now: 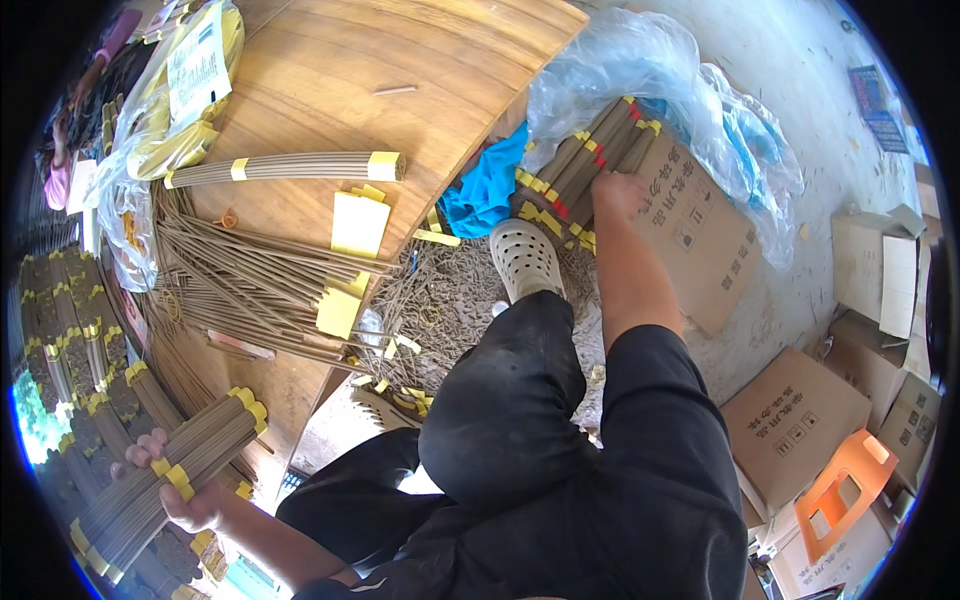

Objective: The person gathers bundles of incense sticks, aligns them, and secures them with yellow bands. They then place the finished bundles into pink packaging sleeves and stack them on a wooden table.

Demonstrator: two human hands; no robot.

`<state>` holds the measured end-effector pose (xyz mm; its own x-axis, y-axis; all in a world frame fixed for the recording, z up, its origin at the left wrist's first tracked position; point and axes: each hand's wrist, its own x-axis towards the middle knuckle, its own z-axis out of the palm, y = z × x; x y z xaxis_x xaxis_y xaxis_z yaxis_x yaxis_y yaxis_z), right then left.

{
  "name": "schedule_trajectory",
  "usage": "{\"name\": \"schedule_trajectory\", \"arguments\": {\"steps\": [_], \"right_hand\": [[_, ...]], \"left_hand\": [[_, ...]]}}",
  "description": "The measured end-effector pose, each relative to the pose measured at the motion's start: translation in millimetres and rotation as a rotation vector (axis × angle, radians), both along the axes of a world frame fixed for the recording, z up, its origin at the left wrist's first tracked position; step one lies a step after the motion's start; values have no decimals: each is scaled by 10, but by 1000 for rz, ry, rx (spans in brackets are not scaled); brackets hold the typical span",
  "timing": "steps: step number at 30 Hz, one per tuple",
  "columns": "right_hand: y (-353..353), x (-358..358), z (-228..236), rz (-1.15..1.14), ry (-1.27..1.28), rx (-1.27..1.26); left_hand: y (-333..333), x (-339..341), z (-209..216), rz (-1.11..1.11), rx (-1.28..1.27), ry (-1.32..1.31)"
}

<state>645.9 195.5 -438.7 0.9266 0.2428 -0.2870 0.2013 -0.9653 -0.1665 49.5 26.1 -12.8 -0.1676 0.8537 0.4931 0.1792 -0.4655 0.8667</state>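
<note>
While the left hand [195, 505] holds yellow-banded stick bundles [215, 432] near the surface's [340, 70] bottom edge, their long axis slanting up and rightward, the right hand [620, 195] reaches past its right edge. There it meets red- and yellow-banded bundles [572, 183] beside a cardboard sheet [705, 250]; its grip I cannot tell. That stack lies right of and well apart from the left hand; the surface's right edge runs between.
</note>
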Motion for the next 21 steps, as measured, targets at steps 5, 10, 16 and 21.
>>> {"name": "schedule_trajectory", "arguments": {"steps": [5, 10, 16, 21], "right_hand": [[-69, 259, -127, 137, 117, 124], [-531, 654, -341, 238, 122, 213], [-1370, 134, 815, 337, 912, 846], [-899, -950, 3287, 955, 1120, 1232]], "left_hand": [[26, 24, -4, 14, 27, -13], [-14, 95, -78, 62, 47, -97], [-204, 499, 167, 412, -198, 261], [-44, 432, 202, 201, -90, 66]]}}
